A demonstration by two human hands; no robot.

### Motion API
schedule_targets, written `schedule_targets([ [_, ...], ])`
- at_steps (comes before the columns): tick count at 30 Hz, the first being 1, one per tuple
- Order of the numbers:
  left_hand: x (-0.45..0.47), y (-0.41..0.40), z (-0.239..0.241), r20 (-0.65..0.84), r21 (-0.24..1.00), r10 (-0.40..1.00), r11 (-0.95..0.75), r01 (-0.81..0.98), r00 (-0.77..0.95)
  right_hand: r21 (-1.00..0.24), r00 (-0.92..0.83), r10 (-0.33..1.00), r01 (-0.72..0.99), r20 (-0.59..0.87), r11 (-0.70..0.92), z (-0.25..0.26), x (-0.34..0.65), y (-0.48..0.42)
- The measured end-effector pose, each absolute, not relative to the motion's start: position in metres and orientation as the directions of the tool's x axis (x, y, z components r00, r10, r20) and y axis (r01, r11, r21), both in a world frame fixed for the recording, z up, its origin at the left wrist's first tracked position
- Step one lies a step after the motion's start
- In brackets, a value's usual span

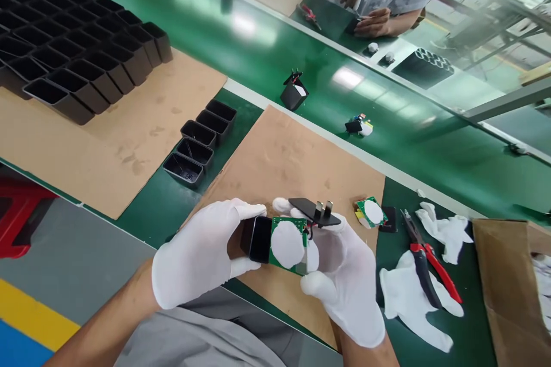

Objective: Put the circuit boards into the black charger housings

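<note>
My left hand [210, 246], in a white glove, is closed around a black plastic case [260, 239] whose mouth faces right. In my gloved right hand [340, 269] is a green circuit board [297, 266] with a round white pad on it. A black cover plate with metal plug prongs [316, 212] is wired to that board and rests over my right fingers. The board's left edge meets the case's mouth; I cannot tell how far inside it reaches. Under both hands lies a brown cardboard sheet [279, 155].
Black cases [107, 69] stand in rows on cardboard at left, with several more [189, 166] nearby. Another board [371, 212], red-handled pliers [430, 269], white gloves [404, 298] and a cardboard box [499, 287] are at right. Assemblies [295, 92] sit on the green belt [258, 40]; a co-worker's hands [372, 23] are beyond.
</note>
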State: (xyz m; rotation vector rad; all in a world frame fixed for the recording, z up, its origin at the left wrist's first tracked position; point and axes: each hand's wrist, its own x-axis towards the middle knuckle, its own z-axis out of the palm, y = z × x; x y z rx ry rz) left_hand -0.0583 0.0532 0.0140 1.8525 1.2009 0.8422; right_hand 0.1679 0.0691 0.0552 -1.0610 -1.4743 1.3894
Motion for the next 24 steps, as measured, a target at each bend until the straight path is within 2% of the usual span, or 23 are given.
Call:
schedule_targets([
  [5, -0.058, 0.054, 0.014, 0.116, 0.865, 0.931, -0.265, 0.425, 0.346, -0.990, -0.335, 0.942, 0.123, 0.028, 0.073, 0.053, 0.164, 0.071],
  [11, -0.057, 0.061, 0.021, -0.030, 0.876, 0.921, -0.163, 0.455, 0.388, -0.969, -0.371, 0.927, 0.202, 0.058, 0.142, 0.053, 0.163, 0.071],
  [20, -0.057, 0.063, 0.024, -0.025, 0.900, 0.921, -0.148, 0.409, 0.388, -0.940, -0.400, 0.914, 0.279, 0.073, 0.197, 0.052, 0.161, 0.071],
  [24, -0.056, 0.066, 0.028, -0.074, 0.906, 0.913, -0.106, 0.409, 0.401, -0.916, -0.411, 0.909, 0.334, 0.072, 0.224, 0.051, 0.160, 0.072],
])
